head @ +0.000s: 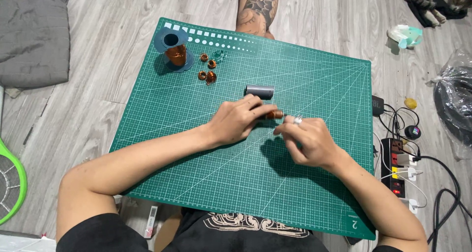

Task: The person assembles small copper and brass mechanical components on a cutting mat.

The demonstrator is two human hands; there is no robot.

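While four finished copper coils (pixel 207 67) lie beside the wire spool (pixel 175 50), the left hand (pixel 236 121) pinches another copper-wound core (pixel 273 115) mid-mat, the right hand (pixel 309 141) closed on its wire; winding looks unfinished

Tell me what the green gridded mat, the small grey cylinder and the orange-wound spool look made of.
Green gridded mat: likely matte rubbery plastic, printed white lines. Small grey cylinder: smooth, dull sheen, plastic or metal; unclear. Orange-wound spool: glossy coppery winding, probably enamelled wire, on blue-grey plastic-looking flanges.
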